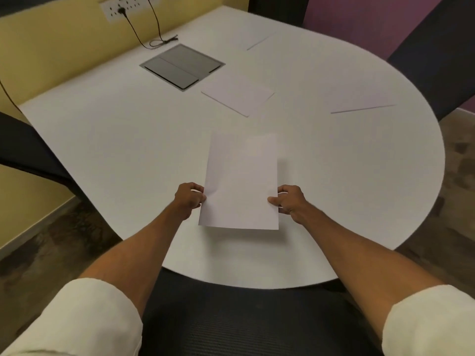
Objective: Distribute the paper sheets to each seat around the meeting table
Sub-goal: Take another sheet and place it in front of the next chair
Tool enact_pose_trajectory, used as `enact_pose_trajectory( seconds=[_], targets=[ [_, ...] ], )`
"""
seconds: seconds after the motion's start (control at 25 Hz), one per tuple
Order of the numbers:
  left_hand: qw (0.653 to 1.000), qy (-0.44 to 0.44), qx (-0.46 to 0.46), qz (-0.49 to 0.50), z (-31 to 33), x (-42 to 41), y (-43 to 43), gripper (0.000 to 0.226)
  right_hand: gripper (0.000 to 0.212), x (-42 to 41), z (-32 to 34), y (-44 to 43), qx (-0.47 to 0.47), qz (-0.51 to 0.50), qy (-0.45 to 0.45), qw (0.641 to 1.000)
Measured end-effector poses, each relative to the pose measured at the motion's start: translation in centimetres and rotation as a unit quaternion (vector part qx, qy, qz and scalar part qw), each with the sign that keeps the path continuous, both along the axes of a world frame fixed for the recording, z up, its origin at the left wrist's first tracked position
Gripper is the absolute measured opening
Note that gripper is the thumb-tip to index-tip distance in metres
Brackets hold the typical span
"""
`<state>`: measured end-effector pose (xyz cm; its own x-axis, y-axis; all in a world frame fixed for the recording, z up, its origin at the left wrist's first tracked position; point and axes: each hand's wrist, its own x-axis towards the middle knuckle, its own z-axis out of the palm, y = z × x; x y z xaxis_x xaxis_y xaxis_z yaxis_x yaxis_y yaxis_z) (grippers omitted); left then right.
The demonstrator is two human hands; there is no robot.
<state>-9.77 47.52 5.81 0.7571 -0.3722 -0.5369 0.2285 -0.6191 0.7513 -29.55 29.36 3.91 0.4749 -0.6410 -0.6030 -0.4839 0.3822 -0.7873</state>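
Left chair: a dark chair back [30, 150] stands at the edge of the white surface [115, 137], down and left of the grey hatch [182, 66]. No sheet can be made out in front of it.
Left hand: well below the hatch, the left hand [189, 197] pinches the left long edge of the held sheet [240, 183], its grip pressed together with the thumb on top and the fingers curled beneath.
Held sheet: plain white paper, below and slightly right of the hatch, at the place facing the near chair [231, 317]. Whether it rests on the surface or hangs just above it cannot be told.
Handling: the paper is judged to be featherlight, limp and easily creased, and likely to skate on the smooth top. A light pinch at opposite edges suits it, and it should be laid flat before it is let go.
Middle paper: a sheet or thin pile [237, 95], hard to tell which, lies just down and right of the hatch.
Far sheet: a single sheet [252, 38] lies up and right of the hatch.
Right hand: the right hand [289, 200] pinches the right long edge in the same thumb-over grip.
Right sheet: another sheet [359, 101] lies well to the right of the hatch, before the right chair [437, 60].
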Motion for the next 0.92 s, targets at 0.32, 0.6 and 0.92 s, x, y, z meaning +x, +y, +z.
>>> enact_pose_trajectory(
  seconds=[0.32,0.6,0.92],
  targets=[
    [0.998,-0.006,0.069,-0.006,-5.8,-0.2,0.4,0.024,0.035,-0.3,-4.8,1.8,-0.060,0.030,0.073,0.995],
    [0.992,-0.068,0.100,-0.042,-8.3,-0.5,1.0,0.022,0.037,-0.5,-6.1,3.2,-0.134,0.070,0.118,0.981],
    [0.967,-0.159,0.141,-0.143,-8.8,-0.8,0.6,0.017,0.056,-0.8,-5.8,4.5,-0.281,0.190,0.224,0.914]
  ],
)
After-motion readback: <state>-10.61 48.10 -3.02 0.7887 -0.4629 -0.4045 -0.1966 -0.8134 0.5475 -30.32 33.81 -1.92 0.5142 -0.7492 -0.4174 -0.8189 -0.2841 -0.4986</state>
